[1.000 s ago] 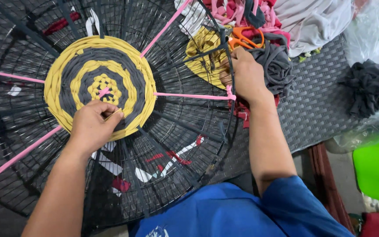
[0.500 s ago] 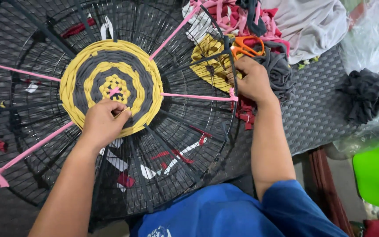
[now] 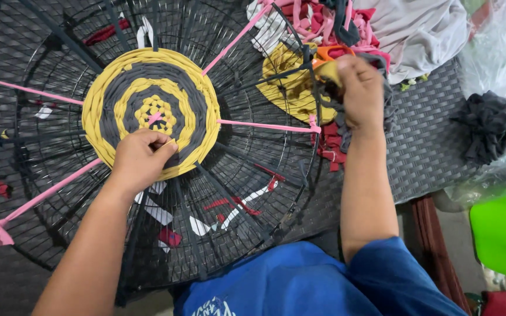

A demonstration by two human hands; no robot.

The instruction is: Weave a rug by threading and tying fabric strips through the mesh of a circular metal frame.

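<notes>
Two hands in view, both yours. Your left hand [image 3: 142,159] is curled, fingers pressed together in a pinch on the lower edge of the round woven mat [image 3: 151,112], knuckles up; what sits between the fingertips is hidden. Your right hand [image 3: 359,89] is closed in a fist around a dark grey fabric strip [image 3: 334,111] just past the right rim of the frame, next to the orange-handled scissors [image 3: 330,54]; whether it touches the scissors cannot be told.

One woven mat, lying at the hub of one round black wire frame [image 3: 147,234]. Rings counted from the centre: yellow core, grey, yellow, grey, yellow outer band, so three yellow and two grey.

Four pink strips [image 3: 267,125] run out from the mat like spokes: one to the upper right, one to the right ending in a knot at the rim near your right hand, one to the lower left ending in a knot, one to the upper left.

One second yellow piece [image 3: 291,88] lies under the frame's right edge, just left of your right hand. One heap of pink, red and white scraps [image 3: 317,17] sits at the top, one pale cloth [image 3: 423,29] beside it. One dark grey bundle [image 3: 487,126] rests well apart at the right on the grey woven worktop [image 3: 423,146]. One bright green object [image 3: 505,234] shows at the lower right. Blue sleeve [image 3: 393,281] covers your right upper arm.
</notes>
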